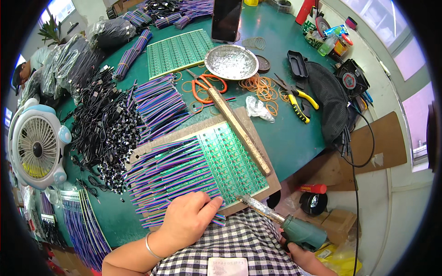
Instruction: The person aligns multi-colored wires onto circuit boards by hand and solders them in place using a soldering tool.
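Observation:
A green circuit board panel point(232, 158) lies on a brown backing board point(270, 185) close in front of me. Rows of purple, blue and pink ribbon wires point(172, 168) stick out leftward from its left half. My left hand point(189, 216) is closed at the panel's near edge, pinching a ribbon wire; its fingertips are partly hidden. In my right hand point(299, 254) is a soldering iron point(304, 232) with a green body, its metal tip touching or just above the panel's near edge. A wooden bar point(239, 131) lies slantwise over the panel's right part.
Behind the panel are orange-handled scissors point(209, 87), a metal dish point(231, 62), rubber bands point(261, 88) and yellow-handled pliers point(299, 99). Black cables point(103, 124) and a fan point(37, 145) stand left. A phone point(226, 20) stands upright at the back. A cord point(355, 207) hangs right.

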Demonstrator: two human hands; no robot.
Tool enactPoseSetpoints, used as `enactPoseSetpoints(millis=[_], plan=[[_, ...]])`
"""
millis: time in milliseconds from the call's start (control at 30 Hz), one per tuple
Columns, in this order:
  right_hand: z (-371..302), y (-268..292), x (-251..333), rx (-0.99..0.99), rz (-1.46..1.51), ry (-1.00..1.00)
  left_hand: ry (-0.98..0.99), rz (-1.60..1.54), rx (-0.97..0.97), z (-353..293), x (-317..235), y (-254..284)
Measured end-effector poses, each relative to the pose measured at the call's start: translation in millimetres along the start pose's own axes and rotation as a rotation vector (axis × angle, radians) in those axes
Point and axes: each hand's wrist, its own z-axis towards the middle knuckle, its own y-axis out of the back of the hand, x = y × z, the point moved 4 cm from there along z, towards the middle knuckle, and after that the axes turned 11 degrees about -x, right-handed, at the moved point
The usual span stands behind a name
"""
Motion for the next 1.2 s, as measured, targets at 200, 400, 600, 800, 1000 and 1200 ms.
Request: enactPoseSetpoints(millis=[200,400,600,800,1000,1200], plan=[[3,-9,20,0.033,-0.006,0.041,-0.042,0.019,-0.002,-2,0,-5],[11,-12,10,0.013,-0.135,0.245,-0.05,0.061,0.002,-3,0,-4],[11,-14,5,-0.003,-0.186,0.332,-0.037,0.053,0.046,-4,1,-3],[12,-18,11,0.0,-0.164,0.335,-0.035,0.012,0.022,-5,2,-3],[13,-19,12,0.006,-0.152,0.351,-0.025,0.014,0.026,-5,2,-4],[11,-15,10,0.009,-0.438,0.608,-0.031,0.027,0.025,-5,2,-4]])
